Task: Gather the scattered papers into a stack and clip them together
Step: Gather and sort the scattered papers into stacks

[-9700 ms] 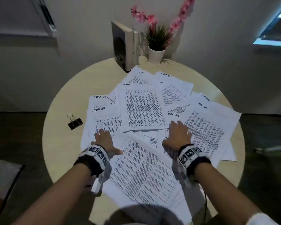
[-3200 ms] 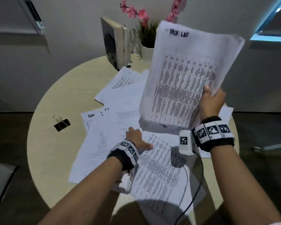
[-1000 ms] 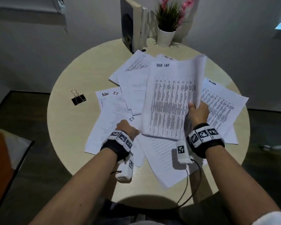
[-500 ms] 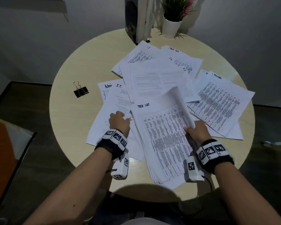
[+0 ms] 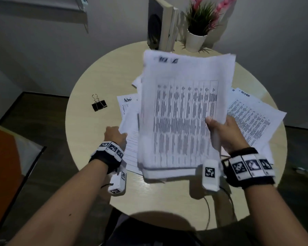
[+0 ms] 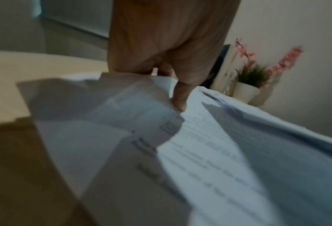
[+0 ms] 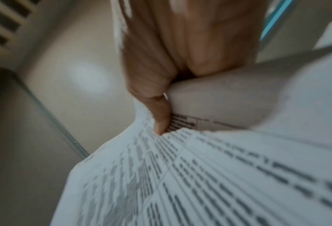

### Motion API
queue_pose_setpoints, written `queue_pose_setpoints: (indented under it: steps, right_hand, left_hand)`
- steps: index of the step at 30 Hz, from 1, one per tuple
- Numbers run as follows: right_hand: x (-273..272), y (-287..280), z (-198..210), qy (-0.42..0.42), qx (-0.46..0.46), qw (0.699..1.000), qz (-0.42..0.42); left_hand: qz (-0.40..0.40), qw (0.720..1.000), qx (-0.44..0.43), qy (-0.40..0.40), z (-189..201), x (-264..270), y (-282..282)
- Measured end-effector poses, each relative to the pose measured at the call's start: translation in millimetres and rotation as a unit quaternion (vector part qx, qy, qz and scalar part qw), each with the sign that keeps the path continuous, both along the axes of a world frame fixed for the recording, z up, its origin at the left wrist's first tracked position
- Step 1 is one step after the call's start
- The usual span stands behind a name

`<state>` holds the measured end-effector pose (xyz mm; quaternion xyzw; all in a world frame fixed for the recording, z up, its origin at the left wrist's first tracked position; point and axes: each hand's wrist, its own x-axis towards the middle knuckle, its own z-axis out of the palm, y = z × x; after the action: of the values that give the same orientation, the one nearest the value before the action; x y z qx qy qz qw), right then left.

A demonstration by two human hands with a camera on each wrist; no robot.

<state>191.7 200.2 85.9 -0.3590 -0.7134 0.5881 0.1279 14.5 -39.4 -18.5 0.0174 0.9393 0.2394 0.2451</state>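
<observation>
Head view: blurred stack (image 5: 183,114) hides papers (image 5: 254,118) beneath; right hand (image 5: 224,134) grips its edge, left hand (image 5: 114,135) pinches a sheet (image 6: 107,107).

A round table (image 5: 89,132) with a pale wooden top stands close to a plain light wall (image 5: 43,50), and the floor (image 5: 34,110) under it is dark. At the far edge of the table there is a white pot (image 5: 195,41) with a green plant and pink flowers, and just beside it some books (image 5: 164,27) stand upright. The room is rather dim, and at the left edge something orange (image 5: 2,157) is seen, but what it is I cannot tell.
</observation>
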Motion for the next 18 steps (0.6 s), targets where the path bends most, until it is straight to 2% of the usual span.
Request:
queue_pose_setpoints:
  steps: [2,4,5,6,8,10,11,12,13,16,18]
  right_hand:
    - [-24,-9,-18,0.021,-0.083,0.995,-0.054]
    - [-46,-25,-40,0.001,-0.139,0.987,-0.080]
    - [-54,-33,-53,-0.035,-0.152,0.985,-0.071]
    - [-60,-42,-66,-0.075,-0.162,0.983,-0.052]
    - [-66,-58,-87,-0.132,-0.174,0.976,-0.011]
    - [-68,-72,-102,-0.171,-0.138,0.975,0.022]
    - [-68,-79,-103,-0.184,-0.109,0.976,0.038]
    - [-67,-85,-103,-0.187,-0.075,0.978,0.056]
    - [-66,-88,-103,-0.183,-0.039,0.980,0.067]
    - [-60,-91,-98,-0.154,0.017,0.986,0.056]
    - [-57,-89,-92,-0.185,0.021,0.982,0.028]
  left_hand:
    - [0.020,0.998,0.065,-0.008,3,6,-6]
    - [0.061,0.989,0.128,-0.037,5,11,-15]
    - [0.099,0.978,0.160,-0.094,10,13,-16]
    - [0.134,0.959,0.221,-0.116,8,12,-22]
    - [0.228,0.892,0.309,-0.238,14,18,-30]
    - [0.190,0.877,0.336,-0.288,15,16,-36]
    - [0.135,0.907,0.285,-0.278,19,20,-38]
    - [0.093,0.936,0.252,-0.228,16,21,-41]
    - [0.086,0.954,0.229,-0.173,14,21,-42]
    - [0.070,0.969,0.230,-0.052,33,22,-43]
    - [0.054,0.971,0.230,0.029,61,17,-53]
